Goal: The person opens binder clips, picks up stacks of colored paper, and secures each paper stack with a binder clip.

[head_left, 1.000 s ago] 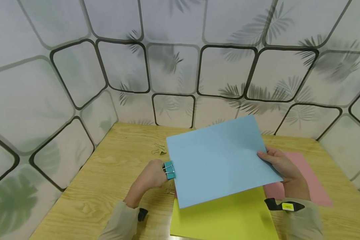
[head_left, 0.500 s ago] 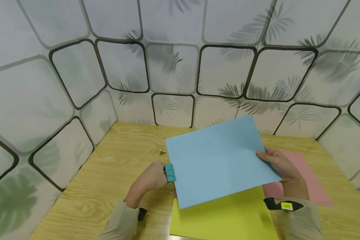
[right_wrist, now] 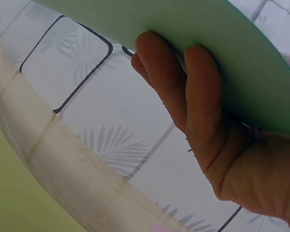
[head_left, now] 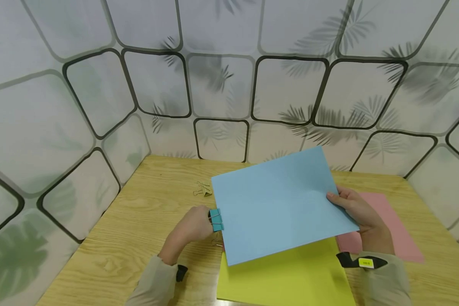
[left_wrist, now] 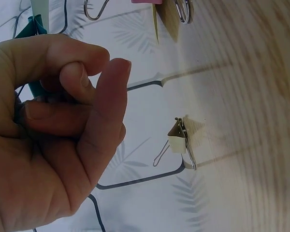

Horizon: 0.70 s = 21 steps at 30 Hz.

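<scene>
A blue sheet of paper or card (head_left: 275, 208) is held tilted above the table in the head view. A teal binder clip (head_left: 216, 219) sits on its left edge, and my left hand (head_left: 195, 224) grips that clip with curled fingers. In the left wrist view those fingers (left_wrist: 108, 101) hide most of the teal clip (left_wrist: 36, 26). My right hand (head_left: 357, 210) pinches the sheet's right edge, thumb on top. Its other fingers (right_wrist: 203, 87) lie against the sheet's underside (right_wrist: 183, 24) in the right wrist view. Below the blue sheet lies a yellow sheet (head_left: 287, 276).
A yellowish binder clip (head_left: 204, 190) stands on the wooden table (head_left: 137, 221) behind my left hand. Another clip (head_left: 217, 243) shows partly beneath the blue sheet's left edge. Pink paper (head_left: 394, 229) lies at the right. A patterned wall (head_left: 222, 97) closes off the back.
My left hand and the teal clip have shifted slightly downward since one second ago, then stayed almost still. The blue sheet and right hand have barely moved.
</scene>
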### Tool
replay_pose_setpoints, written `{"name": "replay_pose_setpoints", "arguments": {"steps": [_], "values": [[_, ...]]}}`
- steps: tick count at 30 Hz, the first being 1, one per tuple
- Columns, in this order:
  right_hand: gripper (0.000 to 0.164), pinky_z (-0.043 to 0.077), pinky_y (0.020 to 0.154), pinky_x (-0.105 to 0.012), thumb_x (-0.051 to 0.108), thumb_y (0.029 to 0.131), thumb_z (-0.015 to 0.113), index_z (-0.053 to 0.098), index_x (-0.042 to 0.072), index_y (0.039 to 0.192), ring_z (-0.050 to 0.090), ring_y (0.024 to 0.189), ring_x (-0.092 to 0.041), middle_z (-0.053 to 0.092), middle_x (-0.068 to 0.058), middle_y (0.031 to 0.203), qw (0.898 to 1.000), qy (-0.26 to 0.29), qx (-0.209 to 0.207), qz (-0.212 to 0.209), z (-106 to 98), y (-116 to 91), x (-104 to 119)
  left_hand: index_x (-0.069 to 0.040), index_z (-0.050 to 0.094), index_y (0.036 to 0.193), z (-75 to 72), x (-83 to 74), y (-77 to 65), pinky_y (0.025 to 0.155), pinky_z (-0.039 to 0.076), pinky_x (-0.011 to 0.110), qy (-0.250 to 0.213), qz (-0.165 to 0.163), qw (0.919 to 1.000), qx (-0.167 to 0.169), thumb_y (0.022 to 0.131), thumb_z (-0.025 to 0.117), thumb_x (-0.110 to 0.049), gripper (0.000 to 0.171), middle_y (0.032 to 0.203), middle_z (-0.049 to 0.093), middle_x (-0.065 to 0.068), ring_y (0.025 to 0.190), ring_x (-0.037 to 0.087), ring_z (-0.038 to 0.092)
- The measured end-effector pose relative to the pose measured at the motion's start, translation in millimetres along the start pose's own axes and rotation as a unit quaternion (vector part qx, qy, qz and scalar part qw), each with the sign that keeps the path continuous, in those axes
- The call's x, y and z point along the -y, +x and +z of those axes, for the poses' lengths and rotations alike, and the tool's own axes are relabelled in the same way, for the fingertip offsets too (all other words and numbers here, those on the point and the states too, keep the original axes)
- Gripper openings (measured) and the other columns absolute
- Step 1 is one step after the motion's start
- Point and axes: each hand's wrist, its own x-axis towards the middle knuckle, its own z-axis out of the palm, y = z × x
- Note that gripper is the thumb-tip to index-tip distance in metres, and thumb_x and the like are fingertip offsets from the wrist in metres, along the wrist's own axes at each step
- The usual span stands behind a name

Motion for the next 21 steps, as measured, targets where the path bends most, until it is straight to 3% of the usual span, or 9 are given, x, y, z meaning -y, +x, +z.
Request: {"name": "replay_pose_setpoints", "arguments": {"steps": [1,3,13,21], "values": [[0.058,0.06,0.068,-0.038,0.015,0.109,0.037,0.007,0.008,0.159,0.075,0.079,-0.024,0.074,-0.007,0.108,1.0,0.001,0.0,0.001,0.3,0.2,0.1,-0.015,0.033,0.062,-0.2,-0.2,-0.1,0.051,0.025,0.026,-0.001,-0.002,1.0,0.0,0.082,0.046,0.011,0.036,0.06,0.024,-0.001,0.054,0.014,0.022],[0.065,0.06,0.067,-0.038,0.016,0.109,0.036,-0.004,-0.005,0.155,0.075,0.079,-0.024,0.074,-0.007,0.108,1.0,-0.005,0.001,0.002,1.1,0.7,0.8,-0.015,0.033,0.063,-0.5,-0.8,-0.4,0.051,0.025,0.026,-0.003,-0.005,1.0,0.0,0.082,0.046,0.011,0.035,0.061,0.024,-0.001,0.054,0.014,0.023],[0.069,0.06,0.065,-0.039,0.017,0.109,0.037,-0.01,-0.008,0.152,0.075,0.076,-0.024,0.075,-0.005,0.104,0.999,-0.029,-0.012,0.011,4.2,2.5,0.6,-0.015,0.032,0.061,-0.9,-0.9,-0.2,0.051,0.025,0.025,-0.013,-0.006,0.9999,0.007,0.087,0.05,0.007,0.039,0.059,0.022,-0.002,0.054,0.013,0.022],[0.069,0.06,0.065,-0.037,0.017,0.109,0.038,-0.009,-0.007,0.153,0.074,0.076,-0.023,0.074,-0.004,0.106,0.999,-0.026,-0.018,0.019,5.0,3.6,2.1,-0.015,0.034,0.062,-0.4,-1.5,-1.9,0.05,0.024,0.026,-0.007,0.001,1.0,0.006,0.084,0.05,0.009,0.037,0.059,0.024,-0.002,0.053,0.014,0.022]]}}
